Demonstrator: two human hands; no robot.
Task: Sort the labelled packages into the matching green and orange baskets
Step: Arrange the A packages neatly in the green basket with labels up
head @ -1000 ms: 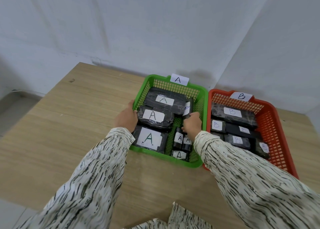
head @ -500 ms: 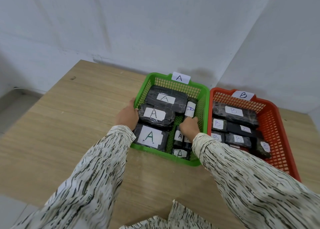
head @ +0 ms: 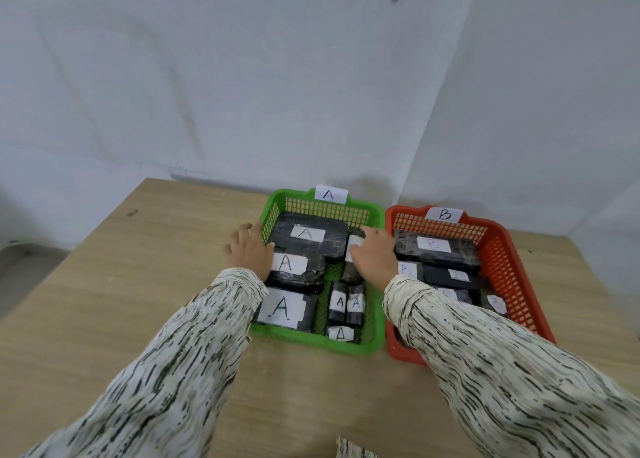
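Soft, cool, even light fills the scene, moderately bright, with no hard beam. Beyond the left hand (head: 247, 250) and the right hand (head: 374, 257), a faint grey shadow smudges the wall (head: 242, 77) behind the far rim of the green basket (head: 311, 210). Between the hands, the black wrap on the packages (head: 311, 250) carries only a dull sheen, no glare. Just right of the right hand, the labels in the orange basket (head: 512, 267) read pale and smeared. Behind the wrists the sleeves (head: 173, 371) go soft, blurring more toward the bottom edge. The edges of the table (head: 138, 284) bow and the wall corner leans, a wide-angle stretch. Far left of the left hand, the picture dims.
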